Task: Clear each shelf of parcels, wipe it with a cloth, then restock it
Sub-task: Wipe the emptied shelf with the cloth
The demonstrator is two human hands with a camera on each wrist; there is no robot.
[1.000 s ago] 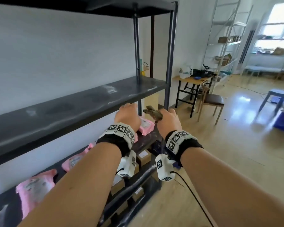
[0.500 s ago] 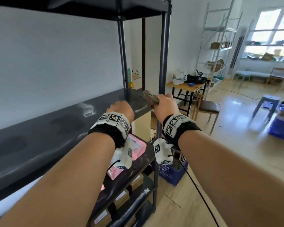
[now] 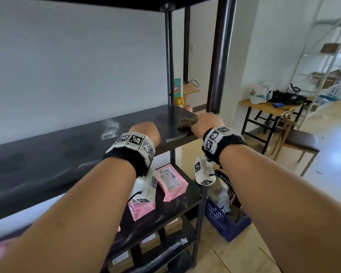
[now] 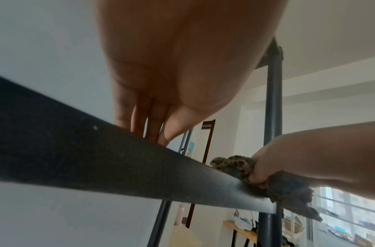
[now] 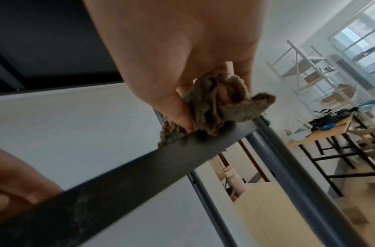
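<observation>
While the right hand (image 3: 208,122) clutches a bunched brown cloth (image 3: 186,123) on the bare black shelf's (image 3: 47,154) right front corner and the left hand (image 3: 146,131) rests flat-fingered beside it, a loose wipe could drop the overhanging cloth.

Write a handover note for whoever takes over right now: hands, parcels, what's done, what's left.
Right hand: grips the bunched cloth on the right front corner of the bare black shelf.
Left hand: fingers straight, resting on that shelf's front edge, holding nothing.
Parcels: pink parcels lie on the shelf below; brown boxes sit lower down.
Done: this shelf is cleared; smears suggest wiping is under way.
Left: finish wiping, restock it, then the other shelves.
</observation>
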